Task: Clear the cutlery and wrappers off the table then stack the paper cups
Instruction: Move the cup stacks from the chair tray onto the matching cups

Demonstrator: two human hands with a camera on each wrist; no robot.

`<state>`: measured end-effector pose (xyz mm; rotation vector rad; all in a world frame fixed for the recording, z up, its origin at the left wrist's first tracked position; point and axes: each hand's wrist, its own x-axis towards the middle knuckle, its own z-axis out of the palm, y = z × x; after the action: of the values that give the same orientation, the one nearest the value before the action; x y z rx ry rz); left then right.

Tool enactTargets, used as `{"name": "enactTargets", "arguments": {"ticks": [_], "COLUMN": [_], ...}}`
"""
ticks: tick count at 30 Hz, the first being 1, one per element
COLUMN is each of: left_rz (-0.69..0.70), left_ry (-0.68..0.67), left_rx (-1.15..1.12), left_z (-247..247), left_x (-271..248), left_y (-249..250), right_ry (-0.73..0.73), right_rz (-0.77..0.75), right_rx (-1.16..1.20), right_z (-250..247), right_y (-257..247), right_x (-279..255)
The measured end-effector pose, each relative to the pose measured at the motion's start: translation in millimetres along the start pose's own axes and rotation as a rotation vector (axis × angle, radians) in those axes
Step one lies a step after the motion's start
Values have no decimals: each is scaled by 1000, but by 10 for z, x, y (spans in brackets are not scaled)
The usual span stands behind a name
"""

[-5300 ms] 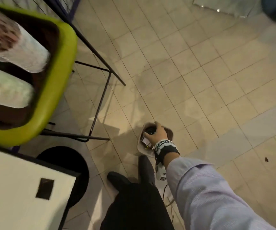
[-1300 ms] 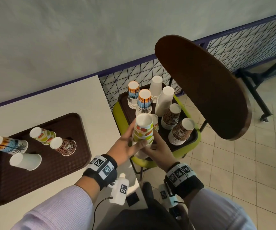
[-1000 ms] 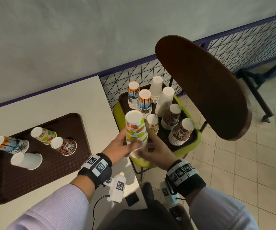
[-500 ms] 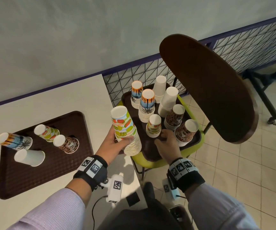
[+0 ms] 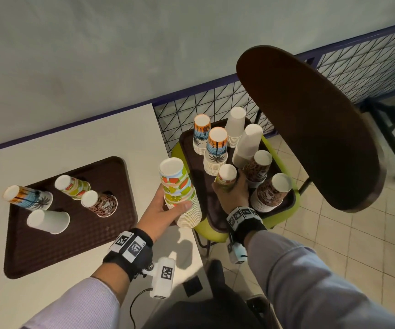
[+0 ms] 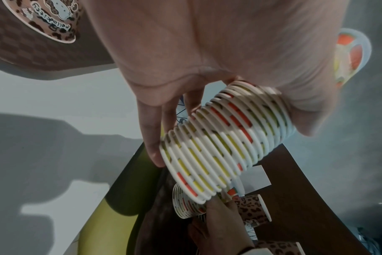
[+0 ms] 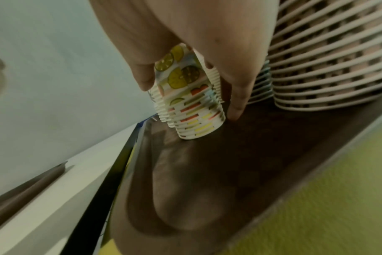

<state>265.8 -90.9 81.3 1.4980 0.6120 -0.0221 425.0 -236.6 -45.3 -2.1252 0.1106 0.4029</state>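
Observation:
My left hand (image 5: 165,210) grips a tall stack of fruit-print paper cups (image 5: 180,191), upside down and lifted between the table and the chair; its ribbed rims (image 6: 220,143) show in the left wrist view. My right hand (image 5: 232,193) grips a shorter fruit-print stack (image 5: 226,176) that stands on the brown tray (image 5: 196,162) on the green chair seat; the same short stack (image 7: 190,103) sits between thumb and fingers in the right wrist view. Several single cups lie on the table's brown tray (image 5: 73,236): palm-print (image 5: 27,198), fruit-print (image 5: 73,186), leopard-print (image 5: 100,203), white (image 5: 48,220).
On the chair tray stand palm-print stacks (image 5: 215,153), white stacks (image 5: 246,143) and leopard-print stacks (image 5: 270,193). The chair's dark backrest (image 5: 310,129) looms over the right side. A wire fence (image 5: 191,110) runs behind. The white table (image 5: 97,136) ends at the chair.
The left hand has carried the tall fruit-print stack leftward, away from the chair tray. The right hand let go of it and moved onto the short fruit-print stack on the chair tray.

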Motion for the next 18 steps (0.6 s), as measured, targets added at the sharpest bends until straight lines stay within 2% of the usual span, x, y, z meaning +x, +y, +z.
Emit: {"name": "enactTargets", "arguments": {"ticks": [5,13,18], "left_rz": [-10,-13,-23], "left_ry": [-8,23,47], "left_rx": [7,-21,-12], "left_z": [-8,-47,-88], "left_x": [-6,-12,-20], "left_y": [-14,-26,-65], "right_ry": [-11,-144,-169], "right_rz": [-27,-101,-117], "right_rx": [-136,-290,-309], "right_z": [25,-83,-171], "right_y": [-3,-128,-174], "right_x": [19,52,16]}}
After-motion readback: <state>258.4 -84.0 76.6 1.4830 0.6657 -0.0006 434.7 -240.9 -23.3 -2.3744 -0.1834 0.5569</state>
